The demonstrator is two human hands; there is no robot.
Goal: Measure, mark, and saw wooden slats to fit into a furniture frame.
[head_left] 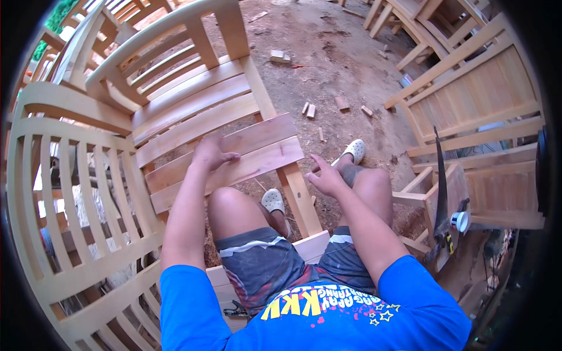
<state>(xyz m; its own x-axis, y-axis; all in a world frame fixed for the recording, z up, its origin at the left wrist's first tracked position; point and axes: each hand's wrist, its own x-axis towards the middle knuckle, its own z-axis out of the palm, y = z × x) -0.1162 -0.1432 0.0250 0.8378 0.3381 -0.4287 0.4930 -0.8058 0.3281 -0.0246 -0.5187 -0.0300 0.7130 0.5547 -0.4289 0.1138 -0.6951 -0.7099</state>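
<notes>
Two wooden slats lie side by side across the seat of a slatted wooden bench, their right ends jutting past its side rail. On the farther slat rests my left hand, its thumb stretched out over the nearer slat. Its other fingers are slightly blurred at the far edge. My right hand hovers just off the right end of the nearer slat, fingers apart and holding nothing. Farther up, more seat slats span the frame in a row.
The bench's slatted backrest rises at left, with a curved armrest panel at the far end. Wood offcuts lie scattered on the dirt floor. At right stand a panelled wooden piece and a handsaw.
</notes>
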